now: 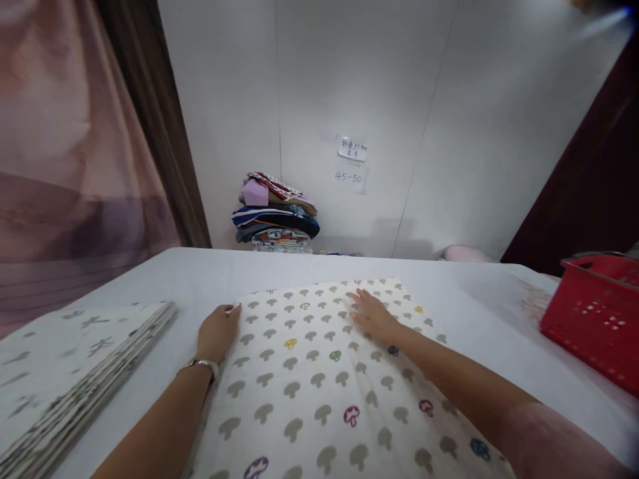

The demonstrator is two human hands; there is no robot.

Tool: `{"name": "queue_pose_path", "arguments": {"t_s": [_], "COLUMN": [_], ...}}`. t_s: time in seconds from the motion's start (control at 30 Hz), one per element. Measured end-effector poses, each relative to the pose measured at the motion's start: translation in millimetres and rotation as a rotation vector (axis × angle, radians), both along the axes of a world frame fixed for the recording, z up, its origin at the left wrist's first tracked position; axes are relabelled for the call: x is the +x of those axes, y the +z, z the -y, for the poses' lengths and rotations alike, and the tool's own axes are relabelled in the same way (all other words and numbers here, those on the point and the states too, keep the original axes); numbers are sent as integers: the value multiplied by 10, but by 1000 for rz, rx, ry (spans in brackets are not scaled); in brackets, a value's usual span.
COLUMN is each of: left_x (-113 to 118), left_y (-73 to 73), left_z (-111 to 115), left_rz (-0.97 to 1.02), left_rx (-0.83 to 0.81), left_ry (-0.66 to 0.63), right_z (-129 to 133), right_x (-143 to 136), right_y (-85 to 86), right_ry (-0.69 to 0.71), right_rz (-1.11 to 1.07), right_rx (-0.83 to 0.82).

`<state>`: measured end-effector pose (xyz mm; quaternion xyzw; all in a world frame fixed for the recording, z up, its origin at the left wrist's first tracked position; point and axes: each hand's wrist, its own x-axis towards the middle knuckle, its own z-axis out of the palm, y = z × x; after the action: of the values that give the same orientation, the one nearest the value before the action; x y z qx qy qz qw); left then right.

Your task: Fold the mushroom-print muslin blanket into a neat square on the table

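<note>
Cloth (309,372) of white fabric, printed with rows of grey-brown mushrooms and a few in purple, yellow, green and dark blue, is lying flat beneath a person's fingers on a smooth white table (194,276). The left hand (217,332), wearing a silver-coloured bracelet (213,368), is resting curled at the cloth's far left corner, its thumb and forefinger pinching a sliver of the edge. The right hand (374,318) is lying back upward near the far edge, its fingers loosely spread and gripping nothing, pressing only on the printed surface. Well to the left of the left fingers, a thick stack (54,349) of folded white fabric with grey motifs is lying on the table. Well to the right of the right fingers, a red plastic basket (594,326) is standing at the table's side. Beyond both hands, a pile (277,216) of folded textiles in lilac, blue, black and prints is sitting before a pale panelled wall (319,66), where a handwritten paper sign (352,148) is hanging above a second sheet (349,178) reading "45-50".
</note>
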<state>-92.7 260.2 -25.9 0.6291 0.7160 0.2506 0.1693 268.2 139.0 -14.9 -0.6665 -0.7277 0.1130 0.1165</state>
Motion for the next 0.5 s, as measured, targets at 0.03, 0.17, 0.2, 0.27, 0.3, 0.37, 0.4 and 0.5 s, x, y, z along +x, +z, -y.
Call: {"name": "queue_pose_path", "arguments": {"t_s": [0.03,0.17,0.2,0.27,0.3,0.37,0.4,0.5], "left_x": [-2,2,4,7,7,6,5,-1], "left_y": [-1,-5,-5,-8,-11,-19,-24,-37], "left_z": [3,21,25,30,32,33,34,35], "left_rz": [3,14,17,25,30,39,42,47], "left_rx": [4,21,21,21,23,29,32,36], "left_ry": [5,39,47,65,72,81,83,89], "right_z": [-152,-583,-644,-712,-724,-721,-714,-729], "right_x": [16,202,253,308,303,221,147,-152], "right_y": [-15,-91,-106,-123,-125,-118,-110,-94], "right_ry": [3,-71,-97,-123,-122,-100,-74,70], "right_rz": [38,135,141,143,144,150,153,142], "right_rx": [-2,-66,-84,-93,-87,-57,-35,30]}}
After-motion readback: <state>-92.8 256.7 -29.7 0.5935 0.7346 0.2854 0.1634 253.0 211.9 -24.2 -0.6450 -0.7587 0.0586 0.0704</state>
